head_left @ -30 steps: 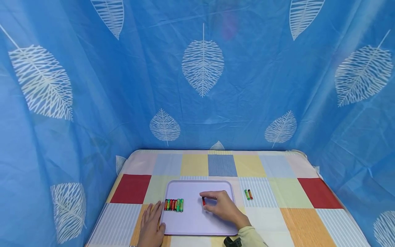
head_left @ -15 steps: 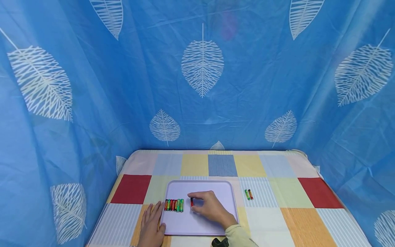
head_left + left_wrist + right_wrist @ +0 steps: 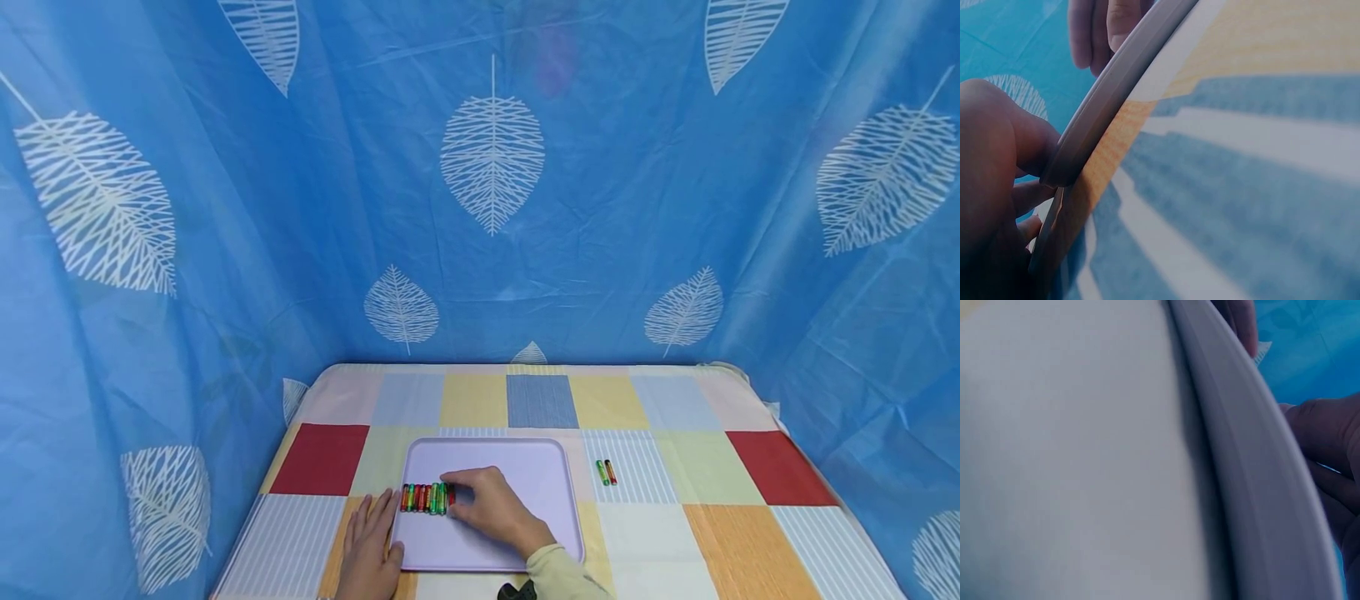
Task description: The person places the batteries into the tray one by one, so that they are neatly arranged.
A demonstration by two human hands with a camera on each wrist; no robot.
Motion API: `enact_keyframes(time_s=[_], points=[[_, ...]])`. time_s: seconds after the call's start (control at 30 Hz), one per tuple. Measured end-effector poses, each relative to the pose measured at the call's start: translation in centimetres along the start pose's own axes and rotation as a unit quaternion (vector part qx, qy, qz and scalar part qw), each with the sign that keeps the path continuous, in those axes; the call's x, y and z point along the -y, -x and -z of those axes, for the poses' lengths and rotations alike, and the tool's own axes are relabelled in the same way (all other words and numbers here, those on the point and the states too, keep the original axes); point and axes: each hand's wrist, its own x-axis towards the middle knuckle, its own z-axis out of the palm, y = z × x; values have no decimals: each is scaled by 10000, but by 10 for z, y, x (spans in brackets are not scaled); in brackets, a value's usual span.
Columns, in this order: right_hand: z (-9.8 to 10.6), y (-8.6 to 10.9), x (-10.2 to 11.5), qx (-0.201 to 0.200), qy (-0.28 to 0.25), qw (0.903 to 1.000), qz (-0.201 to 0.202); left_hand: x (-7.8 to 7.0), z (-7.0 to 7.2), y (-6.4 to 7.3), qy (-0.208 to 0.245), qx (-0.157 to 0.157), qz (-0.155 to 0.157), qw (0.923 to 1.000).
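In the head view my right hand pinches a red and black battery between thumb and fingers. It stands at the right end of a row of several red and green batteries, close beside the last green one. The row lies on the left part of a pale lilac tray. My left hand rests at the tray's left edge with fingers extended; in the left wrist view its thumb touches the rim. From the right wrist, the tray's wall hides most of my right hand's fingers and the battery.
To the right of the tray, a green battery and a red and black battery lie side by side on the patchwork tablecloth. A blue curtain with white leaf prints surrounds the table's back and sides.
My right hand has carried the pinched battery leftward across the tray, up to the right end of the row. My left hand stays in place.
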Motion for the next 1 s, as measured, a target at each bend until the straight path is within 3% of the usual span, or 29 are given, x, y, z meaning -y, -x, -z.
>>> enact_keyframes(time_s=[0.23,0.5,1.0], points=[[-2,-2,6,11,341,9994,35,-2,2,1,24,15,48,10000],[0,1,4,13,283,9995,101,-2,2,1,16,3,31,10000],[36,16,-15,85,-186,9995,-246,0,-1,1,80,-84,-100,9999]])
